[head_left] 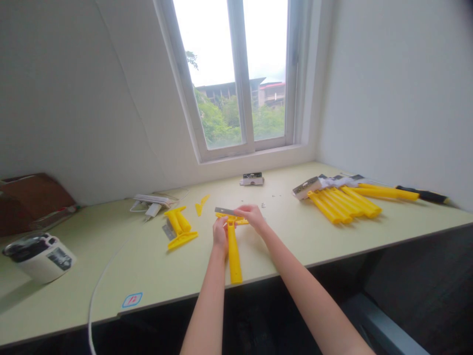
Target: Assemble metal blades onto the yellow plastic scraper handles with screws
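Observation:
My left hand is wrapped round the head of a yellow plastic scraper, whose handle points toward the table's front edge. My right hand pinches one end of a flat grey metal blade, which lies along the top of the scraper's head. Whether the blade touches the plastic I cannot tell. To the left, yellow scrapers lie together, with a metal blade showing beside them. A small V-shaped yellow piece rests just beyond my left hand.
Several yellow handles with packaging lie at the right, near a black-handled screwdriver. Small screws and a small box are farther back. A white cup, a power strip and a cable occupy the left side.

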Tool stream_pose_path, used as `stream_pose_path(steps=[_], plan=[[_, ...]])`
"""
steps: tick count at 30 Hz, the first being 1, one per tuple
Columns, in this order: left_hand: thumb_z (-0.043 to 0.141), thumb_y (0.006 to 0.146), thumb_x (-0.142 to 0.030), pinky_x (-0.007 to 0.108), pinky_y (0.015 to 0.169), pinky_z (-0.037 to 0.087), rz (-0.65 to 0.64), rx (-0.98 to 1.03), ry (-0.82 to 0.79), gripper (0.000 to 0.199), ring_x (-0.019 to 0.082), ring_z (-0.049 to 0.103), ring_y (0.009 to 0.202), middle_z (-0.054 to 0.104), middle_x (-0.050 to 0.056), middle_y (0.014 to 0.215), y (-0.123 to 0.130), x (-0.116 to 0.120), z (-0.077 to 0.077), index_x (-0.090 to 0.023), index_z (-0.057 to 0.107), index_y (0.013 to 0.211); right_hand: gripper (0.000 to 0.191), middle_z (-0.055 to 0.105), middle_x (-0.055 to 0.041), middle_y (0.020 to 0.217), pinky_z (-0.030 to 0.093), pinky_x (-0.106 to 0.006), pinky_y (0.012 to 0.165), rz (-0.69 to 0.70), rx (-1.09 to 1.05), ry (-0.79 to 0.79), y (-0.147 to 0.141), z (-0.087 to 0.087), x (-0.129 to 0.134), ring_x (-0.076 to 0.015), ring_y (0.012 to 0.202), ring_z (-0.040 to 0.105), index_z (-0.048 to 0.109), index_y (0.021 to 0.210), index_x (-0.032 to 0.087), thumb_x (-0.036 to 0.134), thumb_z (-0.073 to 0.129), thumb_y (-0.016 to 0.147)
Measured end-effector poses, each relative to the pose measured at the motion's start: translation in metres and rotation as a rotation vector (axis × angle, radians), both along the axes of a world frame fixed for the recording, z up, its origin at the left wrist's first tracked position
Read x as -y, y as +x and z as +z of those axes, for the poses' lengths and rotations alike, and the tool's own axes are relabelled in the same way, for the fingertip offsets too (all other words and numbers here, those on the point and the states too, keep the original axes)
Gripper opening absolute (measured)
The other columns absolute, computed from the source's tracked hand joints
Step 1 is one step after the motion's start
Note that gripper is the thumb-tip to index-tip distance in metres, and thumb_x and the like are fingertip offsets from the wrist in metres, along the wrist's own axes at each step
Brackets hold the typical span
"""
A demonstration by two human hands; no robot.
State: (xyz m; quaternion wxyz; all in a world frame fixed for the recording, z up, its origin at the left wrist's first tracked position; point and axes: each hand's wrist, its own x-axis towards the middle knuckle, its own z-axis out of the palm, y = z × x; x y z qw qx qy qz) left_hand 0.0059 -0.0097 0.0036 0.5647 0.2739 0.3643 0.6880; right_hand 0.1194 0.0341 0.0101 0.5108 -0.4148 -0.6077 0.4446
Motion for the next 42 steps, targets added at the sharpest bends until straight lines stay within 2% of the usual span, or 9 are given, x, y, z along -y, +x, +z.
stream_pose_path(steps=[7, 12, 17, 21, 25, 28, 34, 42], plan=[[0.057, 0.06, -0.023, 0.025, 0.052, 0.042, 0.016, -0.049, 0.022, 0.02, 0.011, 0.054, 0.048, 0.061, 0.001, 0.064, 0.0, -0.0017, -0.0022, -0.013, 0.054, 0.077, 0.021, 0.066, -0.0042, 0.063, 0.041, -0.024, 0.057, -0.008, 0.043, 0.033, -0.0011, 0.0014, 0.0024, -0.0156, 0.062, 0.058, 0.069, 0.064, 0.015, 0.034, 0.063, 0.06], [0.06, 0.062, -0.035, 0.024, 0.047, 0.04, 0.104, -0.168, 0.038, 0.027, 0.012, 0.053, 0.043, 0.059, 0.0, 0.055, 0.0004, -0.0025, -0.003, -0.012, 0.054, 0.076, 0.02, 0.065, -0.0036, 0.061, 0.039, -0.023, 0.054, 0.012, 0.046, 0.03, -0.0014, 0.0035, 0.0041, -0.0142, 0.059, 0.056, 0.069, 0.063, 0.014, 0.033, 0.064, 0.059], [0.058, 0.062, -0.04, 0.024, 0.043, 0.038, 0.166, -0.254, 0.028, 0.028, 0.011, 0.049, 0.036, 0.055, 0.0, 0.044, -0.0006, -0.0016, -0.0014, -0.012, 0.054, 0.065, 0.022, 0.061, -0.0022, 0.058, 0.038, -0.023, 0.053, 0.082, 0.031, -0.017, -0.0022, 0.0047, 0.0058, -0.0124, 0.056, 0.053, 0.067, 0.062, 0.014, 0.035, 0.065, 0.058], [0.059, 0.06, -0.041, 0.024, 0.041, 0.038, 0.203, -0.243, 0.04, 0.03, 0.013, 0.051, 0.036, 0.057, 0.001, 0.044, -0.0026, -0.0022, -0.0012, -0.012, 0.054, 0.063, 0.027, 0.054, 0.0004, 0.053, 0.033, -0.021, 0.048, 0.101, 0.002, -0.096, -0.0026, 0.0061, 0.0067, -0.0097, 0.051, 0.047, 0.062, 0.06, 0.014, 0.04, 0.058, 0.064], [0.061, 0.059, -0.044, 0.024, 0.041, 0.038, 0.256, -0.22, 0.056, 0.032, 0.013, 0.051, 0.035, 0.056, 0.002, 0.042, -0.0045, -0.0041, -0.0034, -0.013, 0.053, 0.06, 0.018, 0.046, 0.0028, 0.048, 0.028, -0.02, 0.045, 0.11, 0.04, -0.149, -0.0019, 0.004, 0.0052, -0.0077, 0.048, 0.041, 0.057, 0.056, 0.014, 0.031, 0.054, 0.063], [0.061, 0.059, -0.044, 0.024, 0.04, 0.038, 0.271, -0.218, 0.062, 0.033, 0.014, 0.051, 0.035, 0.056, 0.002, 0.042, -0.0051, -0.0052, -0.0055, -0.012, 0.053, 0.06, 0.016, 0.042, 0.0043, 0.047, 0.026, -0.02, 0.045, 0.137, 0.066, -0.136, -0.0018, 0.0009, 0.0034, -0.0069, 0.047, 0.037, 0.056, 0.055, 0.014, 0.028, 0.053, 0.062], [0.062, 0.058, -0.042, 0.025, 0.041, 0.04, 0.29, -0.225, 0.04, 0.032, 0.014, 0.053, 0.036, 0.056, 0.002, 0.043, -0.0052, -0.0064, -0.0075, -0.012, 0.053, 0.061, 0.016, 0.048, 0.0031, 0.052, 0.031, -0.021, 0.05, 0.133, 0.083, -0.101, -0.003, -0.0024, 0.0007, -0.0078, 0.051, 0.041, 0.059, 0.058, 0.014, 0.028, 0.055, 0.061], [0.058, 0.06, -0.031, 0.026, 0.042, 0.042, 0.264, -0.166, -0.056, 0.02, 0.015, 0.054, 0.038, 0.058, 0.003, 0.047, -0.0059, -0.005, -0.0023, -0.011, 0.055, 0.064, 0.016, 0.052, 0.0015, 0.053, 0.033, -0.022, 0.053, 0.126, 0.116, -0.078, -0.0022, -0.0013, 0.0005, -0.0098, 0.055, 0.045, 0.06, 0.059, 0.014, 0.028, 0.054, 0.061]])
